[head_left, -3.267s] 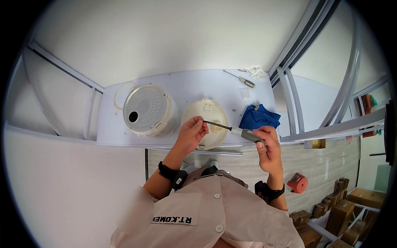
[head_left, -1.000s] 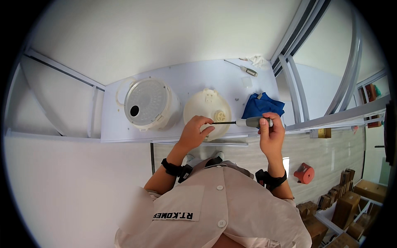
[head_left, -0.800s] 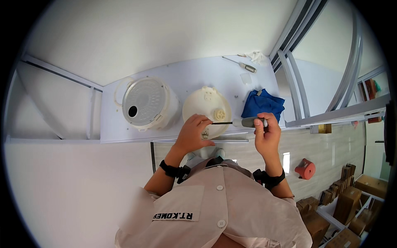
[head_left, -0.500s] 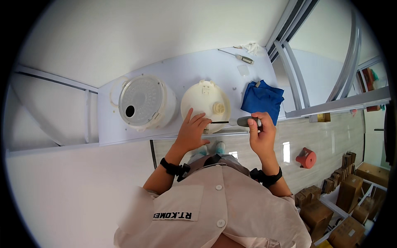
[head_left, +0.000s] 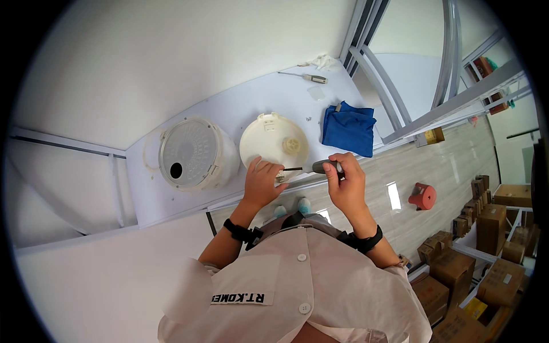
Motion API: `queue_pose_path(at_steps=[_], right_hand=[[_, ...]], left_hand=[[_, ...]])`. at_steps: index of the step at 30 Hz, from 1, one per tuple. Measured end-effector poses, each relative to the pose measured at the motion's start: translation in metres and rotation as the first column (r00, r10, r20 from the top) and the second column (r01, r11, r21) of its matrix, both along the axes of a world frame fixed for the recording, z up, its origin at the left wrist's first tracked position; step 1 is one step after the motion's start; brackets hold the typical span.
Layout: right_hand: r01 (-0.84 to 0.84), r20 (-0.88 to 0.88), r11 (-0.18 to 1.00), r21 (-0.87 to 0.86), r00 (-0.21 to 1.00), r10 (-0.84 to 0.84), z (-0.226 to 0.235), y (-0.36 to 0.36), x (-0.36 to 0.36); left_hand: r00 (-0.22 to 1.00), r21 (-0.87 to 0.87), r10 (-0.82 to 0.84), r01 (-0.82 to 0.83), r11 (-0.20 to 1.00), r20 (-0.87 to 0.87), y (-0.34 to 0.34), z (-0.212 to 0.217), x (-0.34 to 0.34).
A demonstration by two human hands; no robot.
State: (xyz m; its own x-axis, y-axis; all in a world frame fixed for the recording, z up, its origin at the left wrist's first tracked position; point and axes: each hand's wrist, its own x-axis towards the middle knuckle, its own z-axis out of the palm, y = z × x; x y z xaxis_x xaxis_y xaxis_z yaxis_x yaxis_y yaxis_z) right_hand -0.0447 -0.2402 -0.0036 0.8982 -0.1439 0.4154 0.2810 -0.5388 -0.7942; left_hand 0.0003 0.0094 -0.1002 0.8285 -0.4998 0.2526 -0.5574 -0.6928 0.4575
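A round cream plastic lid [head_left: 257, 134] lies with its hollow side up near the table's front edge. It has a hinge tab at the far rim and a small round cap [head_left: 291, 146] inside. My left hand [head_left: 263, 184] grips the lid's near edge, fingers bent over it and thumb below, beside a small pale fitting [head_left: 280, 176]. My right hand [head_left: 347, 184] is closed around the grey handle of a screwdriver [head_left: 323, 166]. Its dark shaft points left and ends at my left fingertips; the exact contact of the tip is hidden.
Left of the lid stands a white round cooker body [head_left: 226, 154] with a grey top and black hole. A blue cloth [head_left: 347, 128] lies right, a second screwdriver [head_left: 314, 78] and white rag [head_left: 323, 62] farther back. A red stool [head_left: 422, 196] and cardboard boxes [head_left: 452, 268] are on the floor side.
The whole view has turned slightly. My left fingers, more spread over the lid before, are now bunched at its near edge. The screwdriver stays in my right hand, still pointing left.
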Motion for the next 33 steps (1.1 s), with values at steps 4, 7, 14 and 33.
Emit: queue_pose_path(at_steps=[4,7,14,33], right_hand=[[0.009,-0.022,1.0,-0.006,1.0,-0.009,-0.002,0.0,-0.005],[0.004,-0.002,1.0,-0.016,1.0,-0.004,-0.002,0.004,-0.004],[-0.012,0.03,0.996,-0.09,0.999,0.014,0.003,0.012,0.001],[-0.097,-0.02,0.921,-0.378,0.995,0.096,0.026,0.036,0.015]], left_hand=[[1.0,-0.051,0.003,-0.002,0.999,0.009,-0.004,0.003,0.001],[1.0,-0.044,0.004,-0.004,0.999,0.01,-0.002,0.004,0.0],[1.0,-0.042,0.011,-0.011,0.999,-0.011,0.003,-0.003,0.004],[0.995,-0.101,0.016,-0.026,0.995,-0.098,0.0,0.004,0.007]])
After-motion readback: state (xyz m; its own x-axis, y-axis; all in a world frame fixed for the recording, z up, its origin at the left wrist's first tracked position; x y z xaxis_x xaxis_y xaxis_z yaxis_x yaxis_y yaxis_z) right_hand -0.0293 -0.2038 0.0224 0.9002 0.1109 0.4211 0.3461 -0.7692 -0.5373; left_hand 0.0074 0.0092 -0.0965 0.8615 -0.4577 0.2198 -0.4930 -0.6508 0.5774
